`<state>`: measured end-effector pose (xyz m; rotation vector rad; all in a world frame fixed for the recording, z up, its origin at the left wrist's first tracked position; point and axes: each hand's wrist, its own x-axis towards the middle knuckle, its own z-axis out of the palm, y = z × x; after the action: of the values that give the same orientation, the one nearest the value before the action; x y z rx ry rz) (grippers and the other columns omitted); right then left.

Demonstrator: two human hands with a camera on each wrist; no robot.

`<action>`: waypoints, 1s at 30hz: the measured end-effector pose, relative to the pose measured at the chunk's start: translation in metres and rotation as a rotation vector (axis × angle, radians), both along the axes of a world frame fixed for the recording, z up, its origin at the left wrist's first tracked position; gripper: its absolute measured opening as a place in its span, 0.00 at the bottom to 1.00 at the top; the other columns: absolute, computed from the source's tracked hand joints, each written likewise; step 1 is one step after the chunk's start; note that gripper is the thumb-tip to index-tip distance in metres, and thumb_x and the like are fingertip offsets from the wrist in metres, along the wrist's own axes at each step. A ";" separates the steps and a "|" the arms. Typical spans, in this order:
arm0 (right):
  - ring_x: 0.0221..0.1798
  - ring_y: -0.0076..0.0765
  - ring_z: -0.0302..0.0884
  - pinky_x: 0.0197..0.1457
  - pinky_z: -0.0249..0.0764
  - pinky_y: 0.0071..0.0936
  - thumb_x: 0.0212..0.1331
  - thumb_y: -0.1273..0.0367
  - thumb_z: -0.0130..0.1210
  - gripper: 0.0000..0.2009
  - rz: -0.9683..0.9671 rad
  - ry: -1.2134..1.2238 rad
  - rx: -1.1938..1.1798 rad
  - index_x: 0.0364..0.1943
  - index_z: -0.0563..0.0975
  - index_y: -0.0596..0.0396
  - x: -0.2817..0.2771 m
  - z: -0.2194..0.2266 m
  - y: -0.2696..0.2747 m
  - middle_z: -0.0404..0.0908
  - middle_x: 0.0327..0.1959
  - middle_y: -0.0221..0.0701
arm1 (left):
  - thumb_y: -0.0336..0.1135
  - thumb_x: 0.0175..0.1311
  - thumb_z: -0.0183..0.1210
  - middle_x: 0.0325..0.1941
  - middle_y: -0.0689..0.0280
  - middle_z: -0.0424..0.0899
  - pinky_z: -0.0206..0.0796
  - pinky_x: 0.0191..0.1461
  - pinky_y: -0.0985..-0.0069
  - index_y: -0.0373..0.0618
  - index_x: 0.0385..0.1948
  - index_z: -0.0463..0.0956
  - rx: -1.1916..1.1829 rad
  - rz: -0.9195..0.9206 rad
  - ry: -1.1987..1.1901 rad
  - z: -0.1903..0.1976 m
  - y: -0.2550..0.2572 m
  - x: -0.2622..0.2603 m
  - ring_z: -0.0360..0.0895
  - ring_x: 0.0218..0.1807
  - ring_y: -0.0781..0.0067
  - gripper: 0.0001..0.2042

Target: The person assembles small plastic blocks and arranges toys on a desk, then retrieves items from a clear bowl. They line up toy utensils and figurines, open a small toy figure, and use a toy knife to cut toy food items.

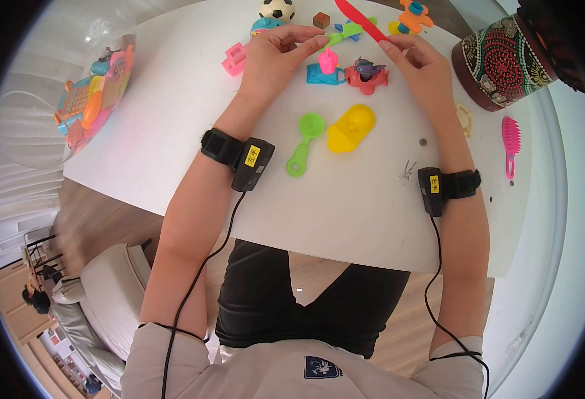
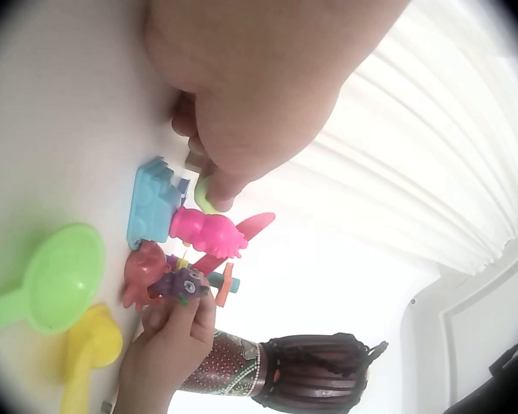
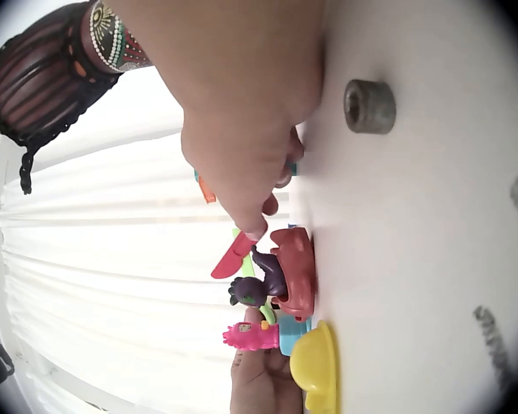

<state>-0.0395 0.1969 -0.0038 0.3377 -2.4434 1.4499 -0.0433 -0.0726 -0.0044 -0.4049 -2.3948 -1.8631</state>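
Between thumb and fingers, my left hand (image 1: 274, 61) pinches the near end of a long light-green plastic piece (image 1: 351, 29) in the head view. My right hand (image 1: 427, 72) pinches the handle end of a red toy knife (image 1: 361, 20), its blade pointing up and to the left. The knife crosses over the green piece in this view. Below the two hands stand a pink toy figure (image 1: 329, 61) on a blue toy piece (image 1: 324, 75) and a purple figure (image 3: 261, 283) in a red toy holder (image 3: 300, 274). Palm and curled fingers partly hide the green piece in the left wrist view.
Nearer me lie a green scoop (image 1: 306, 143) and a yellow toy piece (image 1: 352, 128). A pink block (image 1: 234, 60), a ball (image 1: 278, 9) and an orange toy (image 1: 415, 16) stand further back. A patterned drum (image 1: 502, 63) and pink hairbrush (image 1: 511, 146) are at right.
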 end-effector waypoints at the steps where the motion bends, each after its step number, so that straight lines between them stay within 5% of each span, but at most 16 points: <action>1: 0.26 0.12 0.64 0.29 0.62 0.17 0.64 0.62 0.70 0.11 0.026 0.028 0.011 0.45 0.88 0.52 -0.002 -0.003 0.001 0.81 0.29 0.18 | 0.32 0.73 0.65 0.46 0.65 0.91 0.75 0.53 0.85 0.37 0.52 0.86 -0.005 0.000 -0.012 0.000 0.000 0.000 0.84 0.47 0.83 0.12; 5: 0.28 0.12 0.69 0.31 0.64 0.16 0.64 0.64 0.71 0.11 0.050 0.182 -0.045 0.46 0.88 0.52 -0.009 -0.010 0.000 0.81 0.29 0.18 | 0.32 0.73 0.65 0.46 0.64 0.91 0.75 0.55 0.85 0.37 0.52 0.86 -0.002 0.001 0.002 -0.003 0.000 -0.001 0.85 0.48 0.82 0.12; 7: 0.30 0.12 0.72 0.32 0.66 0.15 0.64 0.65 0.70 0.10 0.027 -0.035 -0.025 0.46 0.88 0.52 -0.005 -0.007 0.003 0.81 0.29 0.19 | 0.32 0.73 0.65 0.45 0.66 0.91 0.72 0.45 0.87 0.39 0.52 0.86 0.017 0.003 0.035 -0.003 0.001 -0.001 0.83 0.43 0.86 0.12; 13: 0.30 0.10 0.71 0.33 0.63 0.14 0.68 0.67 0.67 0.10 0.088 -0.027 -0.016 0.51 0.87 0.51 -0.002 -0.004 0.001 0.76 0.24 0.18 | 0.33 0.73 0.65 0.41 0.73 0.91 0.56 0.31 0.88 0.42 0.53 0.86 -0.015 0.029 0.045 0.001 0.002 0.003 0.72 0.33 0.94 0.11; 22: 0.30 0.14 0.75 0.35 0.69 0.18 0.67 0.65 0.68 0.12 0.094 -0.100 -0.006 0.51 0.88 0.49 -0.002 -0.005 0.002 0.84 0.31 0.22 | 0.31 0.73 0.65 0.39 0.73 0.90 0.57 0.31 0.88 0.43 0.53 0.87 -0.013 0.022 0.039 0.000 0.002 0.003 0.71 0.32 0.93 0.11; 30: 0.30 0.11 0.73 0.34 0.65 0.14 0.68 0.67 0.66 0.11 0.125 -0.080 0.014 0.52 0.87 0.50 0.000 -0.003 0.001 0.80 0.27 0.19 | 0.30 0.73 0.64 0.40 0.73 0.90 0.56 0.31 0.87 0.43 0.54 0.87 -0.004 -0.013 0.061 -0.004 0.001 0.001 0.72 0.33 0.93 0.12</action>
<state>-0.0395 0.1976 -0.0070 0.4509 -2.5372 1.5245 -0.0424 -0.0720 -0.0084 -0.4714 -2.3629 -1.8240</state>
